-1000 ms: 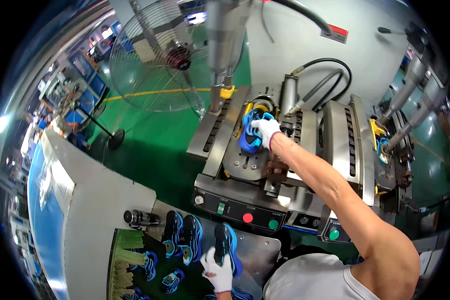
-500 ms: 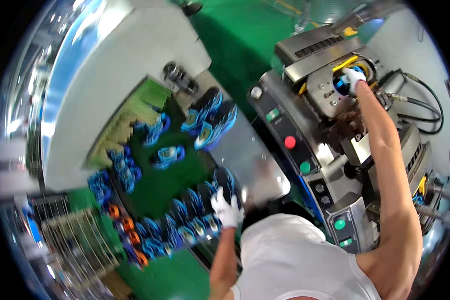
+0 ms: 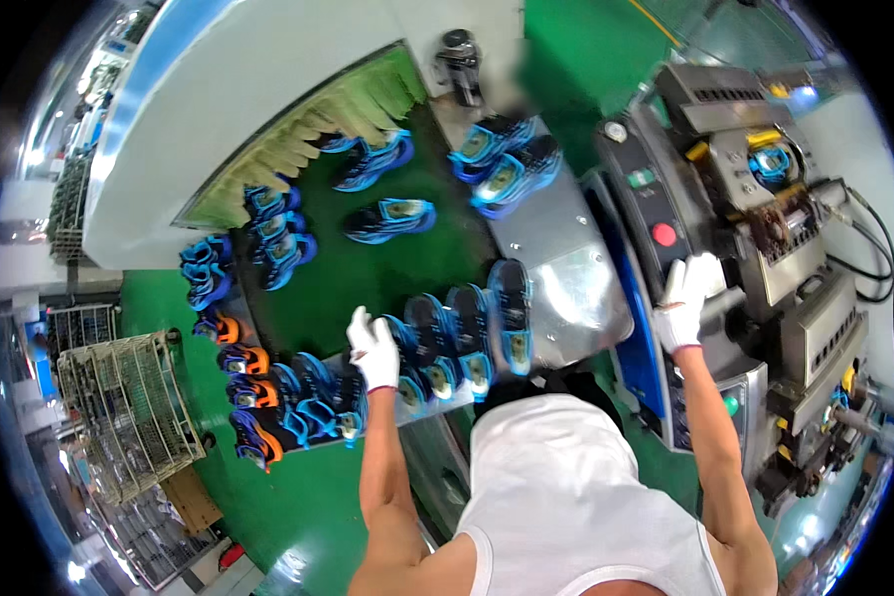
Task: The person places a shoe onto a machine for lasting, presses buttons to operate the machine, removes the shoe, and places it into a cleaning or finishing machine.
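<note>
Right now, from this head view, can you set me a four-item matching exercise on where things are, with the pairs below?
Things
1. left grip
2. wire rack
3. dark bottle
4. right grip

Places
A. near the red button
B. at the row of blue-and-black shoes
C. at the top of the picture, left of centre-right machine
D. on the green floor, far left

Pairs: 1-B, 2-D, 3-C, 4-A

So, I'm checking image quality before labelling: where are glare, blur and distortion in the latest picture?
Head view: strong glare on the metal table; head view: smeary blur beside the dark flask; head view: black corners, the scene bending toward the rim.
</note>
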The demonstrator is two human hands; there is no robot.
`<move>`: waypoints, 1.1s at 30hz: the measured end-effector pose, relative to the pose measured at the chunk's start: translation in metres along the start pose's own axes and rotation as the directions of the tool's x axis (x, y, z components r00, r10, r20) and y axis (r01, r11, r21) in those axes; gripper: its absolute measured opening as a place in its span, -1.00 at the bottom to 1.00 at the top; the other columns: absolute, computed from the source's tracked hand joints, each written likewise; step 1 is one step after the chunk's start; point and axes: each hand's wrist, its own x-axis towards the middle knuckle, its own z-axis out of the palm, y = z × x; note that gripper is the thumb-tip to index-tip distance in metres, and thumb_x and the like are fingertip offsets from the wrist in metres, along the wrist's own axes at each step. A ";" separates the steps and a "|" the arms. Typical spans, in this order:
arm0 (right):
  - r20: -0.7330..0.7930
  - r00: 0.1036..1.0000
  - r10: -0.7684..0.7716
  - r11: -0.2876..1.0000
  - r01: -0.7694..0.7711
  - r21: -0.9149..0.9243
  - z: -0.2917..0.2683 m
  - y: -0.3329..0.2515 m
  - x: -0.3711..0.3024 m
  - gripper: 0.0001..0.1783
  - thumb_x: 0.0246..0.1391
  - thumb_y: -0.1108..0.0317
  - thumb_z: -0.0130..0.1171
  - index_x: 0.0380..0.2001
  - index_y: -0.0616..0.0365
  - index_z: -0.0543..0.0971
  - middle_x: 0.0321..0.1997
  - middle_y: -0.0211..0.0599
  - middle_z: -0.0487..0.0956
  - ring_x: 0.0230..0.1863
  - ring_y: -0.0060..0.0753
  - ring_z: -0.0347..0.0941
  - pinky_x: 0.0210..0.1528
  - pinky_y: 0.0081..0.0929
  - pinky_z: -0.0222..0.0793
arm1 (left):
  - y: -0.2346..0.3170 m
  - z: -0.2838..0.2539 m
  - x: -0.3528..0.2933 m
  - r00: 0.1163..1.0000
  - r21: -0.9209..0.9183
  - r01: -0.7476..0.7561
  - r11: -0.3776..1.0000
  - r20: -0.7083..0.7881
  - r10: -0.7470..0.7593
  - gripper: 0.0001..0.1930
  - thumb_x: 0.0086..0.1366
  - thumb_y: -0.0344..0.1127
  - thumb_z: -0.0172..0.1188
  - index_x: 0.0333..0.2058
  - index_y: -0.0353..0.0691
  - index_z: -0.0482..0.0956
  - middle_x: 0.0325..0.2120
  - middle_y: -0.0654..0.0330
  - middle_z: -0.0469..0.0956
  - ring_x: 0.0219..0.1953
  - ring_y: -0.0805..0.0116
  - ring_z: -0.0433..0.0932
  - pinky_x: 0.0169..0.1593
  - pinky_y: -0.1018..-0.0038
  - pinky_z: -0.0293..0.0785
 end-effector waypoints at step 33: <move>0.440 0.896 0.057 0.743 -0.332 0.580 -0.158 -0.319 0.027 -0.11 0.06 0.00 0.37 0.33 0.23 0.27 0.29 0.21 0.43 0.33 0.21 0.36 0.34 -0.12 0.32 | 0.177 -0.012 0.058 0.421 -0.404 -0.650 0.644 0.514 0.748 -0.82 0.27 -0.32 0.38 -0.21 -0.25 0.67 -0.22 0.09 0.66 -0.17 0.10 0.67 -0.04 0.30 0.58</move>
